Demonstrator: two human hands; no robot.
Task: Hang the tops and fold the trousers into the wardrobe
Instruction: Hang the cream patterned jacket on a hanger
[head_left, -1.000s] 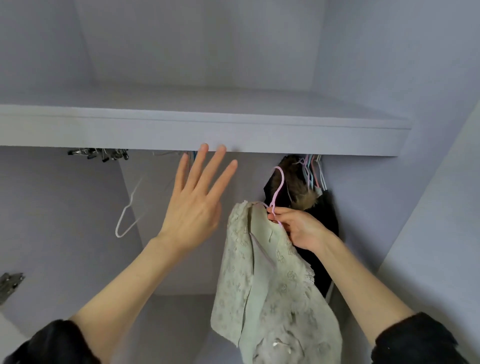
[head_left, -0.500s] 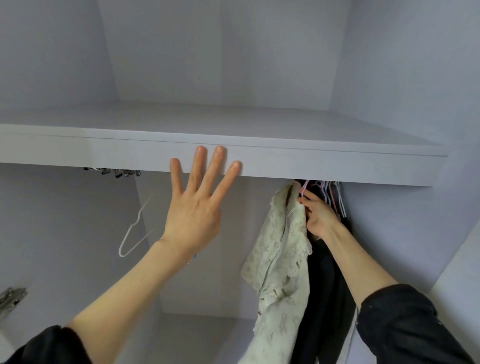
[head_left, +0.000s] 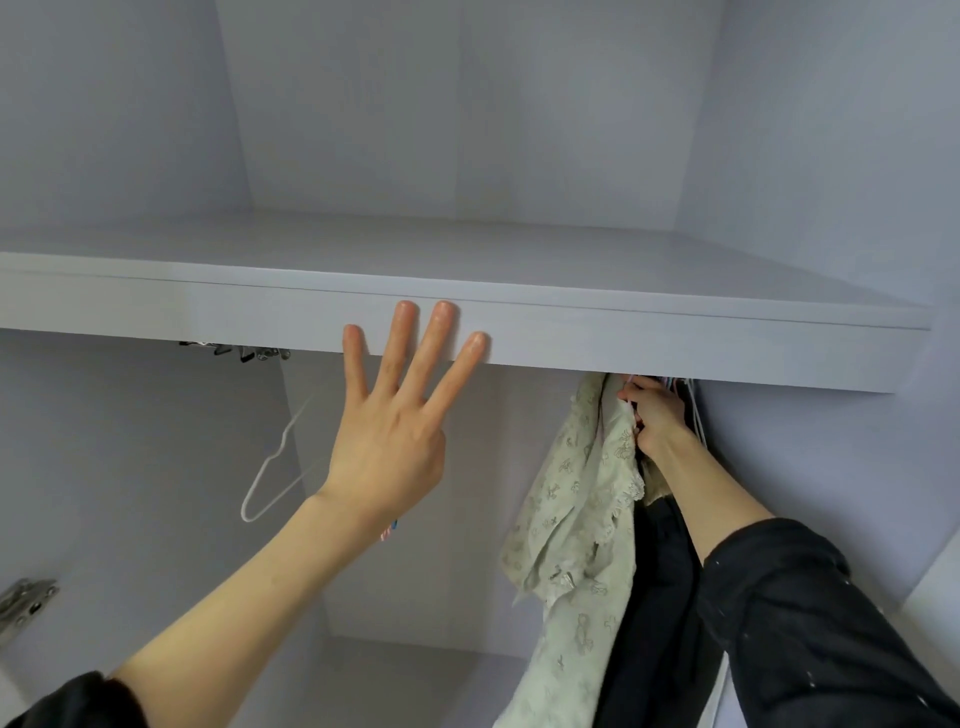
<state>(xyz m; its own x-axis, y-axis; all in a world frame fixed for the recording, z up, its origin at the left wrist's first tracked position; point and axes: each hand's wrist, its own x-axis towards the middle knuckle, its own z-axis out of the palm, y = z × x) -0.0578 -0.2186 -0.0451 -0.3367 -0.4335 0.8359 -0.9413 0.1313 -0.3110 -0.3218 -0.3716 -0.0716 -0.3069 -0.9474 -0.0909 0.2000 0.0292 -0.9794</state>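
1. Head view, looking up into a pale grey-lilac wardrobe (head_left: 571, 130) with one wide flat shelf (head_left: 675, 343) crossing the middle of the frame.
2. Left hand (head_left: 395, 441), centre of frame: raised, flat, fingers straight and spread, holding nothing; three fingertips overlapping the front edge of the shelf, actual touch not certain.
3. Right hand (head_left: 657, 415), right of centre just under the shelf edge: fingers curled, pinching the top of a cream lace-patterned top (head_left: 576, 519) together with a thin pink hanger hook (head_left: 629, 382), only a sliver of which shows.
4. Cream top hanging down from that grip toward the lower middle-right of the frame, bunched and folded on itself, a small metal clip visible low on the fabric.
5. Dark, near-black garment (head_left: 654, 623) hanging just behind and right of the cream top, touching it, running down to the bottom edge.
6. Bundle of thin wire hangers (head_left: 696, 410) in pale colours just right of the right hand, tucked under the shelf.
7. Black sleeves on both forearms: one at lower left (head_left: 78, 701), one at lower right (head_left: 810, 623).
8. Left of centre: single white wire hanger (head_left: 270, 467) hanging tilted under the shelf.
9. Upper left under the shelf: cluster of metal clips (head_left: 244, 352).
10. Far lower left edge: metal door hinge (head_left: 26, 603).
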